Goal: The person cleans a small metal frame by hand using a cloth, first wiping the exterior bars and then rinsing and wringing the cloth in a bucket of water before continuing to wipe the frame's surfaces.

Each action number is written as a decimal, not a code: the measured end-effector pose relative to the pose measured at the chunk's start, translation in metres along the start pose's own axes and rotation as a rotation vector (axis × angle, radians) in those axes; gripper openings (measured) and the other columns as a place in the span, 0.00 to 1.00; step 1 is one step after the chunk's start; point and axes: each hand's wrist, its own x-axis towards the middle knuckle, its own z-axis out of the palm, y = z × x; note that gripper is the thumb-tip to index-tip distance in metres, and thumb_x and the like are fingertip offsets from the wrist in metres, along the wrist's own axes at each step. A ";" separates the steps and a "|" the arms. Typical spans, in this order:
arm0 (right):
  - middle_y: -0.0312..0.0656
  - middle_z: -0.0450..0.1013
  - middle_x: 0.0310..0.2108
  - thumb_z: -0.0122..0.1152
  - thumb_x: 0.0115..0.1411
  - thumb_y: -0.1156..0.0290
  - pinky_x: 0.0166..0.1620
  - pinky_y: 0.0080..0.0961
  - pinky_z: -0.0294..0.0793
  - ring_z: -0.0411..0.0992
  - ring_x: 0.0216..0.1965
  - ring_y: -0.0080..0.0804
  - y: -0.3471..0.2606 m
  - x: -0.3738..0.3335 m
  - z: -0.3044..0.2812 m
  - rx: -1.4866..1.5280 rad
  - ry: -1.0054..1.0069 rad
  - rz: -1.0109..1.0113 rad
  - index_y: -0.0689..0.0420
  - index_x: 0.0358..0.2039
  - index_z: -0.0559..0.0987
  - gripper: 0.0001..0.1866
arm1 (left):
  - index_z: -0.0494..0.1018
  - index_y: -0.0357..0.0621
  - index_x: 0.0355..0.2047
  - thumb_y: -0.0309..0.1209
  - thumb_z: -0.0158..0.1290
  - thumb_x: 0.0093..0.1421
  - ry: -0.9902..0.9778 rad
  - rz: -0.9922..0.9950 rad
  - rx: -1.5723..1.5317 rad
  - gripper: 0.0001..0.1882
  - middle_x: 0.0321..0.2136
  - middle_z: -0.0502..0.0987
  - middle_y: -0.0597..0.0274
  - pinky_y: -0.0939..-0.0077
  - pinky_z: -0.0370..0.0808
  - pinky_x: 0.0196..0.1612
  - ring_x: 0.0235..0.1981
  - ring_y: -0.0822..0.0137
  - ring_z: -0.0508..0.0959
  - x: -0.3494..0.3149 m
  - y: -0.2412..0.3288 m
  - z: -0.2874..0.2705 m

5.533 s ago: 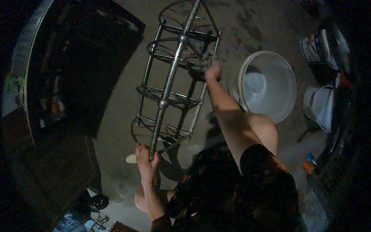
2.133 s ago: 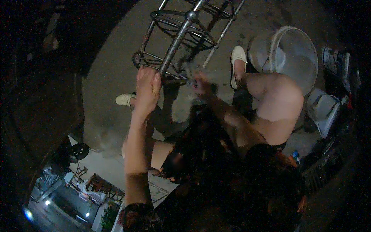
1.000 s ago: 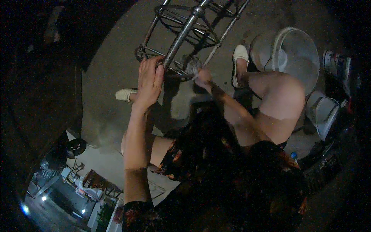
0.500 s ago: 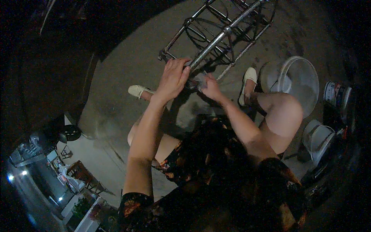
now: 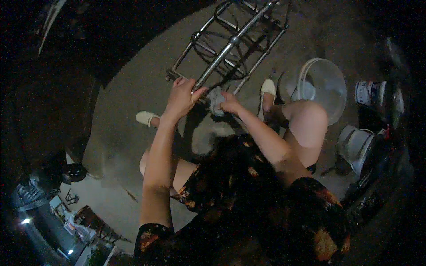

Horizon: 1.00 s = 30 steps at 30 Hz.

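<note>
A shiny metal tube frame (image 5: pixel 234 41), with several dark wire rings inside, extends from my hands toward the far edge of the view. My left hand (image 5: pixel 179 101) is closed around its near end, thumb beside the middle tube. My right hand (image 5: pixel 231 103) is just to the right, fingers closed on a crumpled pale grey cloth (image 5: pixel 216 101). The cloth hangs by the near end of the frame; whether it touches the metal I cannot tell in the dim light.
At the right stands a large translucent bucket (image 5: pixel 335 91), with a white paint-type pail (image 5: pixel 370 93) and a grey bucket (image 5: pixel 353 148) beyond my knee. My feet in pale shoes (image 5: pixel 145 118) flank the work. Chairs (image 5: pixel 88 219) are far off at lower left.
The whole view has shifted, so floor, buckets and frame appear further left. My right hand has drawn slightly lower with the cloth, which shows more plainly. The left hand stays on the frame.
</note>
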 end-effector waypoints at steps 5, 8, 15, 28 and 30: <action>0.40 0.72 0.37 0.58 0.45 0.81 0.47 0.33 0.68 0.70 0.41 0.36 -0.090 -0.104 -0.054 0.851 0.140 -0.025 0.58 0.42 0.71 0.19 | 0.70 0.37 0.30 0.43 0.51 0.58 0.236 0.089 0.151 0.18 0.27 0.73 0.47 0.53 0.62 0.53 0.37 0.46 0.72 0.012 -0.003 -0.008; 0.39 0.70 0.29 0.56 0.46 0.81 0.43 0.33 0.69 0.70 0.34 0.34 -0.093 -0.140 -0.105 1.188 -0.037 -0.147 0.56 0.38 0.69 0.16 | 0.73 0.38 0.30 0.43 0.52 0.57 0.246 -0.062 0.234 0.17 0.27 0.74 0.48 0.54 0.62 0.52 0.38 0.49 0.71 0.011 0.003 -0.016; 0.37 0.68 0.22 0.51 0.43 0.81 0.37 0.30 0.69 0.67 0.26 0.31 -0.144 -0.254 -0.217 1.242 -0.017 -0.479 0.58 0.15 0.69 0.05 | 0.75 0.39 0.35 0.44 0.44 0.63 0.419 -0.266 -0.213 0.20 0.31 0.76 0.50 0.62 0.65 0.48 0.39 0.55 0.73 0.043 0.071 -0.014; 0.44 0.76 0.34 0.52 0.51 0.73 0.45 0.47 0.71 0.73 0.37 0.41 -0.094 -0.398 -0.356 1.306 0.084 -0.592 0.60 0.31 0.77 0.09 | 0.52 0.30 0.60 0.65 0.13 0.58 -0.272 -0.004 -2.451 0.50 0.62 0.54 0.46 0.50 0.46 0.65 0.64 0.48 0.50 0.033 0.336 -0.048; 0.44 0.75 0.34 0.52 0.51 0.73 0.45 0.46 0.71 0.73 0.38 0.41 -0.073 -0.401 -0.361 1.316 0.161 -0.581 0.60 0.31 0.76 0.08 | 0.55 0.29 0.57 0.64 0.15 0.60 -0.298 -0.001 -2.461 0.48 0.60 0.56 0.44 0.49 0.48 0.65 0.63 0.46 0.52 0.042 0.354 -0.050</action>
